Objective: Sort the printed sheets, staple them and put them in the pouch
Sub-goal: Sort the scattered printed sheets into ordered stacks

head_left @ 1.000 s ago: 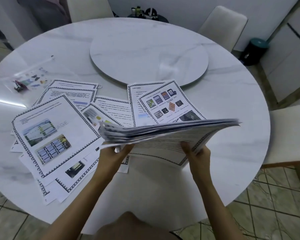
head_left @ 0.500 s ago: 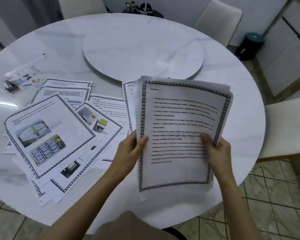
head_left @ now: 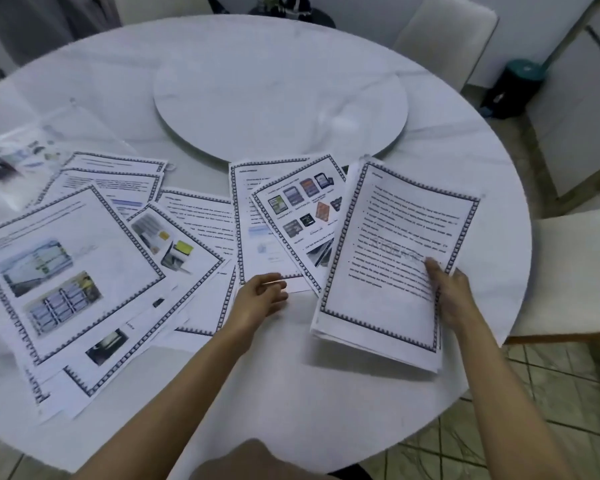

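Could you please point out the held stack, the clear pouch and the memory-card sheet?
held stack [head_left: 388, 265]: head view, middle of top page.
clear pouch [head_left: 32, 147]: head view, its middle.
memory-card sheet [head_left: 298, 209]: head view, pictured upper half.

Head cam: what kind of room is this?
Probably a home dining room: a round marble-look table with a lazy Susan at its centre, padded chairs around it, and a tiled floor.

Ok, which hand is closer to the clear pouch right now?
Left. The left hand is near the middle, across the spread sheets from the pouch at far left. The right hand is farther right, holding the stack of sheets.
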Motion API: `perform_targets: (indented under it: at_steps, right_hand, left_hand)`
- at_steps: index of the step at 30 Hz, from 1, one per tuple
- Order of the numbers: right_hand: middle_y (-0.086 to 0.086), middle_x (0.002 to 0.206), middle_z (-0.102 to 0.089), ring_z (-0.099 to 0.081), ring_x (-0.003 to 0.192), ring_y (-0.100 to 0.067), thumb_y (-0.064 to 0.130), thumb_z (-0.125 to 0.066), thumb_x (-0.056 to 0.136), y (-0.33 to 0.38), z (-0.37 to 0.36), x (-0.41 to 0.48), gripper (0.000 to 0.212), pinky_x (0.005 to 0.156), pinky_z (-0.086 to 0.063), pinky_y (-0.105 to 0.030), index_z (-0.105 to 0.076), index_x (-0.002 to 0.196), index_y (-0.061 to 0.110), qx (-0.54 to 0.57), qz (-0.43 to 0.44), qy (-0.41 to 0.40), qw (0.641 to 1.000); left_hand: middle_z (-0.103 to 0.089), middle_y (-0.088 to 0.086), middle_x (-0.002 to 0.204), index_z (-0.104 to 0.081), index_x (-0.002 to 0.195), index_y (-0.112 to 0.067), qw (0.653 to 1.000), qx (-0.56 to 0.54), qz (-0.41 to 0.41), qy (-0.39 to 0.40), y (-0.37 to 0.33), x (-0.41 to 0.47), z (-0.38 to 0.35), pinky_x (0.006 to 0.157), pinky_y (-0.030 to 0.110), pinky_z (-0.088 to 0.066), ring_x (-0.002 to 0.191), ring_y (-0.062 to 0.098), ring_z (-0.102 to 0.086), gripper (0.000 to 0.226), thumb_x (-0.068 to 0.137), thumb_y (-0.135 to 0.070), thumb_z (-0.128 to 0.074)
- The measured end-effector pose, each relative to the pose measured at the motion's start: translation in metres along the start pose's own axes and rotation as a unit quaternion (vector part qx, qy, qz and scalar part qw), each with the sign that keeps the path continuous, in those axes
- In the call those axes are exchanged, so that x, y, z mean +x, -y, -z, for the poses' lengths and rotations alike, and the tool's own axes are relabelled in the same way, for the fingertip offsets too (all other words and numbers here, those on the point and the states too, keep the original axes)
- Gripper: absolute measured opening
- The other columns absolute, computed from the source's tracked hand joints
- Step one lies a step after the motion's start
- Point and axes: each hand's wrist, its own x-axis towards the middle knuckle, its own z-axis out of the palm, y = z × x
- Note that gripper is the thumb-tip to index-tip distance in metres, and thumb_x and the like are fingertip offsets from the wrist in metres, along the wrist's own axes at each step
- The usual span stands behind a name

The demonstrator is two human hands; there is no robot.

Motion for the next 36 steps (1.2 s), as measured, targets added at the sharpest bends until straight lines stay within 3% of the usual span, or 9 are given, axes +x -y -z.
perform_targets:
  at_steps: [4, 6, 9, 13, 17, 20, 25, 30, 36]
  right_hand:
    - [-0.008, 0.119, -0.063, -0.061, 0.108, -0.023, 0.047, -0.065, 0.079, -0.004, -0.017, 0.020, 0.057, 0.098, -0.047, -0.042, -0.057, 0.122, 0.011, -0.050, 0.023, 0.041, 0.998]
    - [-0.007, 0.121, -0.061, -0.059, 0.111, -0.022, 0.036, -0.058, 0.088, -0.010, -0.020, 0.029, 0.044, 0.100, -0.045, -0.039, -0.056, 0.123, 0.009, -0.095, 0.026, 0.053, 0.994]
    - [-0.008, 0.115, -0.065, -0.061, 0.108, -0.022, 0.040, -0.056, 0.087, -0.015, -0.021, 0.032, 0.043, 0.100, -0.045, -0.040, -0.060, 0.117, 0.009, -0.149, 0.021, 0.082, 0.985]
    - [-0.004, 0.109, -0.067, -0.062, 0.104, -0.018, 0.049, -0.055, 0.082, -0.019, -0.020, 0.020, 0.048, 0.096, -0.048, -0.036, -0.063, 0.112, 0.013, -0.173, 0.023, 0.119, 0.977]
    - [0.005, 0.102, -0.067, -0.062, 0.099, -0.011, 0.054, -0.053, 0.077, -0.019, -0.021, 0.009, 0.039, 0.093, -0.048, -0.032, -0.062, 0.101, 0.023, -0.161, 0.017, 0.141, 0.977]
    - [0.003, 0.106, -0.068, -0.063, 0.101, -0.010, 0.043, -0.054, 0.086, -0.018, -0.020, 0.007, 0.034, 0.094, -0.048, -0.032, -0.062, 0.109, 0.019, -0.144, 0.018, 0.135, 0.980]
    - [0.010, 0.096, -0.069, -0.065, 0.098, -0.009, 0.034, -0.055, 0.089, -0.013, -0.019, 0.001, 0.014, 0.085, -0.053, -0.023, -0.064, 0.096, 0.027, -0.111, 0.019, 0.113, 0.987]
    - [0.015, 0.094, -0.072, -0.066, 0.096, -0.003, 0.074, -0.068, 0.054, -0.003, -0.011, -0.005, 0.062, 0.081, -0.055, -0.019, -0.065, 0.097, 0.029, -0.061, 0.033, 0.071, 0.995]
    - [0.010, 0.104, -0.069, -0.067, 0.094, -0.003, 0.075, -0.071, 0.045, 0.013, -0.021, -0.011, 0.077, 0.074, -0.055, -0.017, -0.064, 0.104, 0.027, -0.014, 0.046, 0.074, 0.996]
  left_hand:
    - [-0.059, 0.007, 0.108, -0.051, 0.121, -0.007, 0.999, -0.004, 0.001, -0.035, -0.008, 0.020, -0.011, 0.081, 0.024, -0.048, 0.095, 0.020, -0.059, 0.027, 0.094, -0.009, -0.049]
    - [-0.061, 0.005, 0.103, -0.049, 0.123, -0.007, 0.999, -0.019, 0.016, -0.043, -0.011, 0.029, -0.016, 0.083, 0.025, -0.048, 0.097, 0.021, -0.059, 0.029, 0.094, -0.012, -0.048]
    - [-0.062, 0.002, 0.095, -0.047, 0.126, -0.006, 0.998, -0.033, 0.033, -0.052, -0.013, 0.038, -0.022, 0.080, 0.025, -0.048, 0.096, 0.021, -0.059, 0.033, 0.095, -0.015, -0.049]
    - [-0.060, 0.012, 0.106, -0.042, 0.130, -0.004, 0.994, -0.047, 0.047, -0.087, -0.012, 0.047, -0.024, 0.079, 0.026, -0.049, 0.096, 0.023, -0.060, 0.038, 0.095, -0.014, -0.049]
    - [-0.060, 0.014, 0.089, -0.057, 0.110, -0.006, 0.994, -0.031, 0.054, -0.090, -0.010, 0.051, -0.024, 0.063, 0.023, -0.050, 0.070, 0.019, -0.056, 0.019, 0.094, -0.011, -0.049]
    - [-0.062, 0.011, 0.085, -0.061, 0.096, -0.009, 0.991, 0.055, 0.021, -0.117, -0.007, 0.050, -0.028, 0.073, 0.033, -0.051, 0.079, 0.026, -0.058, 0.012, 0.093, -0.015, -0.051]
    - [-0.063, 0.009, 0.106, -0.057, 0.110, -0.008, 0.974, 0.128, -0.052, -0.180, -0.009, 0.042, -0.033, 0.085, 0.035, -0.049, 0.094, 0.025, -0.059, 0.020, 0.093, -0.016, -0.049]
    - [-0.059, 0.009, 0.117, -0.052, 0.116, -0.006, 0.966, 0.169, -0.092, -0.174, -0.006, 0.032, -0.017, 0.085, 0.028, -0.041, 0.102, 0.023, -0.055, 0.023, 0.095, -0.013, -0.044]
    - [-0.058, 0.006, 0.124, -0.049, 0.125, -0.014, 0.982, 0.160, -0.060, -0.083, 0.004, 0.017, 0.012, 0.099, 0.042, -0.044, 0.113, 0.025, -0.055, 0.029, 0.097, -0.015, -0.041]
